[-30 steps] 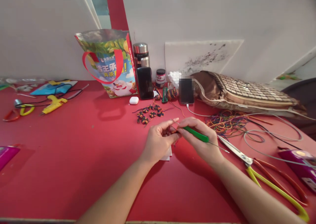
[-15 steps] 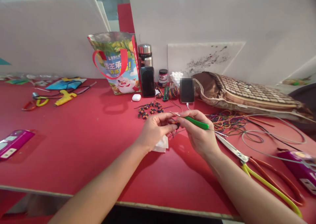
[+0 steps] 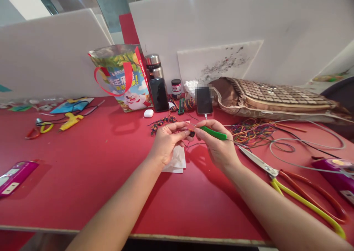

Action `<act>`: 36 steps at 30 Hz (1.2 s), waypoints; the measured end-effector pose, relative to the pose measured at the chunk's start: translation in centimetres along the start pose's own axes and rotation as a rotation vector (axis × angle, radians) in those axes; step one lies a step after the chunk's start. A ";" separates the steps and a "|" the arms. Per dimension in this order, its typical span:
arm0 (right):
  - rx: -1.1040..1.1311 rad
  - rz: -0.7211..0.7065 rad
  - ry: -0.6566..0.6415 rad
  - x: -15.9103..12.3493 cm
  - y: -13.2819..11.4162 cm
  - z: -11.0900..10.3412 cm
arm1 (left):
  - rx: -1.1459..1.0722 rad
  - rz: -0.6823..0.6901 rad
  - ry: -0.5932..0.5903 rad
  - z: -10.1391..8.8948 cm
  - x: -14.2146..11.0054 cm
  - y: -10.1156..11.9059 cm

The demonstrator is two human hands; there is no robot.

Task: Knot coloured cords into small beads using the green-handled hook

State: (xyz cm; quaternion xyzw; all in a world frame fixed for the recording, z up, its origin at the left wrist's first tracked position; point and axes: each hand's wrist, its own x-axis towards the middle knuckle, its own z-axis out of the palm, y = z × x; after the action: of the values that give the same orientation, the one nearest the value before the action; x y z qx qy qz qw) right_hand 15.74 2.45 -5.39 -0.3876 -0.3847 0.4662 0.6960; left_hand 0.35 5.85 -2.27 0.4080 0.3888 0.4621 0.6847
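Note:
My left hand point(image 3: 165, 142) pinches a small dark crocheted piece point(image 3: 191, 133) between thumb and fingers. In my right hand point(image 3: 219, 147) is a crochet hook with a green handle point(image 3: 214, 132), its thin metal shaft pointing left toward the left fingertips. Whether the tip sits inside a stitch is too small to tell. A strand of yarn point(image 3: 197, 144) runs below the fingers. Under the left hand lies a white tissue point(image 3: 178, 161), partly covered. Just beyond it, a curled multicoloured crocheted strip point(image 3: 165, 120) rests on the red table point(image 3: 118, 192), partly hidden by the fingers.
Large scissors point(image 3: 272, 171) lie by my right forearm, near tangled yarn point(image 3: 250, 131) and a grey cable. Behind stand two phones, a jar point(image 3: 176, 88), a flask and a printed bag point(image 3: 124, 92). A yellow glue gun point(image 3: 71, 121) and a purple power strip point(image 3: 18, 175) are leftward.
The view has tilted and shifted slightly, so most things appear a little further left. Both hands keep their grips close together; more of the tissue shows below the left hand.

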 end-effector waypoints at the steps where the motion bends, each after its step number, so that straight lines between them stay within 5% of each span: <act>1: -0.008 -0.004 -0.013 0.0 0.1 0.0 | -0.012 -0.001 0.007 -0.1 0.0 -0.2; 6: -0.048 0.002 -0.022 0.1 0.3 0.0 | -0.071 -0.023 0.002 -0.5 -0.1 -0.6; 16: 0.183 0.329 -0.125 0.1 0.2 -0.1 | -0.164 -0.035 -0.136 -1.1 -0.4 -0.1; 27: 0.232 0.324 -0.110 0.1 0.0 0.1 | -0.204 -0.036 -0.167 -1.2 -0.5 -0.4; 36: 0.173 0.242 -0.008 -0.3 0.1 0.3 | -0.168 -0.037 -0.067 -0.3 -1.0 -1.1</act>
State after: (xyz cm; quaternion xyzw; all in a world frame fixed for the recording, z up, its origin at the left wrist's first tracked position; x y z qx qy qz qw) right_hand 15.32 2.25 -5.38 -0.3676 -0.2964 0.5798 0.6639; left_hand 0.10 4.69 -3.22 0.3569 0.3330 0.4665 0.7377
